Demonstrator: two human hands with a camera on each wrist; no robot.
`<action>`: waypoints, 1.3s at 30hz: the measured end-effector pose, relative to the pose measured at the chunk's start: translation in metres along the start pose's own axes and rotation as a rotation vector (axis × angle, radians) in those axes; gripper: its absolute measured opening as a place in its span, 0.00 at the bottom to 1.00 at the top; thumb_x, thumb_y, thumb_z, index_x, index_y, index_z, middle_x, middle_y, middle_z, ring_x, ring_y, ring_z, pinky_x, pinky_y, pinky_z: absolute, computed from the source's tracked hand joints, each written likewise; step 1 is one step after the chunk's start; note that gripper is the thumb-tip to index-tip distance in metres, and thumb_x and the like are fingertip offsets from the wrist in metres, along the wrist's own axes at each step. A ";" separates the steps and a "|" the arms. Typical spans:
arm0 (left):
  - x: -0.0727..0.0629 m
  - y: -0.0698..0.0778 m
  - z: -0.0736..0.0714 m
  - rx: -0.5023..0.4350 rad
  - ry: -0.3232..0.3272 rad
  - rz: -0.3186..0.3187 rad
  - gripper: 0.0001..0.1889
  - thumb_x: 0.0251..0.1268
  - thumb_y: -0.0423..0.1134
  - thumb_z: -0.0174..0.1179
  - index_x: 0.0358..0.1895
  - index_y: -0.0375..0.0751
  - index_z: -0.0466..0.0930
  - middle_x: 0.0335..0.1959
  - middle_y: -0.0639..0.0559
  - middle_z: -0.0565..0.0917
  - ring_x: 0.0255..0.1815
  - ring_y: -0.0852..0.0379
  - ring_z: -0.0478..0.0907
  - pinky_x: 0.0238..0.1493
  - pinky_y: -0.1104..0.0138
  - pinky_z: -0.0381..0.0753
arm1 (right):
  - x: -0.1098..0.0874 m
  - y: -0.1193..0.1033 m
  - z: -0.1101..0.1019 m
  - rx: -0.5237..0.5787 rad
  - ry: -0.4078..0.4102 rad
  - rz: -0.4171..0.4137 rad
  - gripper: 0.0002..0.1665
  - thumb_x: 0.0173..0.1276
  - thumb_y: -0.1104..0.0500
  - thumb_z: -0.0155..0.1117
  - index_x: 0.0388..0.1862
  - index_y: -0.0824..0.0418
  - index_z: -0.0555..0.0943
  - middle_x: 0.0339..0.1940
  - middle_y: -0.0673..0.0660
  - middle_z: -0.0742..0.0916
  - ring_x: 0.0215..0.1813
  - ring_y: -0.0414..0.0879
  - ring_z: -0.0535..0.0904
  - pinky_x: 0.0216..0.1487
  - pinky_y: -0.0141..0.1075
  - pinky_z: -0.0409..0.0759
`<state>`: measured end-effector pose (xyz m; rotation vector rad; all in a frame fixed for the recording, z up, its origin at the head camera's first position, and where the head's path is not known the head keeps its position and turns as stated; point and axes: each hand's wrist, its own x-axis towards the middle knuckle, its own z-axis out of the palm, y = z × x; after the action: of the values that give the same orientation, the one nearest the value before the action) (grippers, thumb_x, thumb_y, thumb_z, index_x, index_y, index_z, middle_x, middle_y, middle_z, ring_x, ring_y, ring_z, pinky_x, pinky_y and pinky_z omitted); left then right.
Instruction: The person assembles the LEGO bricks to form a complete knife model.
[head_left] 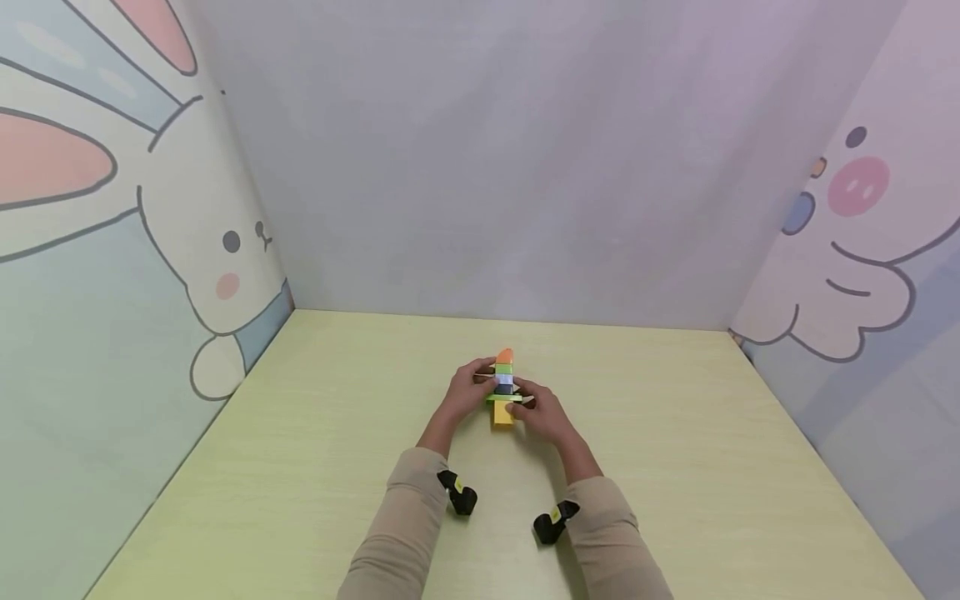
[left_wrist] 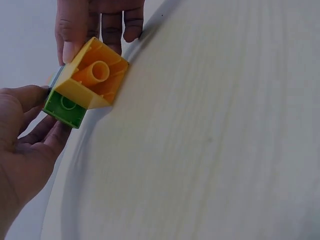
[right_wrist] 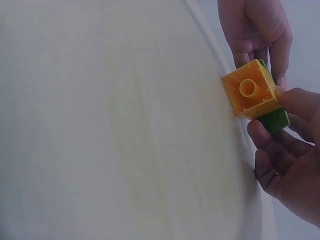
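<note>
A stack of toy building blocks (head_left: 504,368) points away from me over the middle of the table. Its far end is an orange curved block; light green, pale blue and dark blocks follow. A green plate block (left_wrist: 65,111) sticks out sideways beside a yellow block (head_left: 502,414) at the near end. Both wrist views show the yellow block's hollow underside with its round tube. My left hand (head_left: 467,392) pinches the stack near the pale and dark blocks. From the other side, my right hand (head_left: 545,413) grips around the yellow block and green plate.
The pale wooden table (head_left: 675,417) stretches out around both hands. A plain grey wall (head_left: 480,167) rises behind it, with cartoon-printed panels to the left and right. Small black cameras (head_left: 463,498) are strapped at both wrists.
</note>
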<state>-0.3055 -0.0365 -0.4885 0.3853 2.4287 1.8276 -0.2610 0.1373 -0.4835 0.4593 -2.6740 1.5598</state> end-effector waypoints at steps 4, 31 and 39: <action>0.001 0.001 -0.001 0.010 -0.009 0.001 0.21 0.66 0.31 0.56 0.62 0.37 0.70 0.51 0.40 0.77 0.48 0.49 0.76 0.47 0.62 0.75 | 0.002 -0.001 -0.001 -0.023 -0.012 0.043 0.28 0.63 0.63 0.64 0.62 0.69 0.71 0.43 0.60 0.81 0.40 0.51 0.79 0.43 0.45 0.76; -0.013 -0.001 -0.013 0.118 0.023 -0.049 0.19 0.66 0.37 0.57 0.59 0.38 0.73 0.49 0.45 0.78 0.46 0.52 0.76 0.46 0.62 0.75 | -0.015 -0.009 -0.010 -0.068 -0.002 0.131 0.26 0.65 0.59 0.62 0.60 0.69 0.72 0.52 0.67 0.79 0.47 0.59 0.78 0.46 0.48 0.75; -0.047 0.017 -0.040 0.187 0.037 0.099 0.19 0.66 0.36 0.57 0.58 0.35 0.73 0.53 0.38 0.75 0.48 0.47 0.76 0.46 0.58 0.75 | -0.044 -0.014 -0.037 -0.151 0.059 0.122 0.27 0.66 0.59 0.62 0.61 0.67 0.71 0.53 0.67 0.78 0.47 0.56 0.77 0.42 0.45 0.76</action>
<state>-0.2660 -0.0811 -0.4652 0.4982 2.6603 1.6611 -0.2204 0.1731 -0.4601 0.2452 -2.7948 1.3606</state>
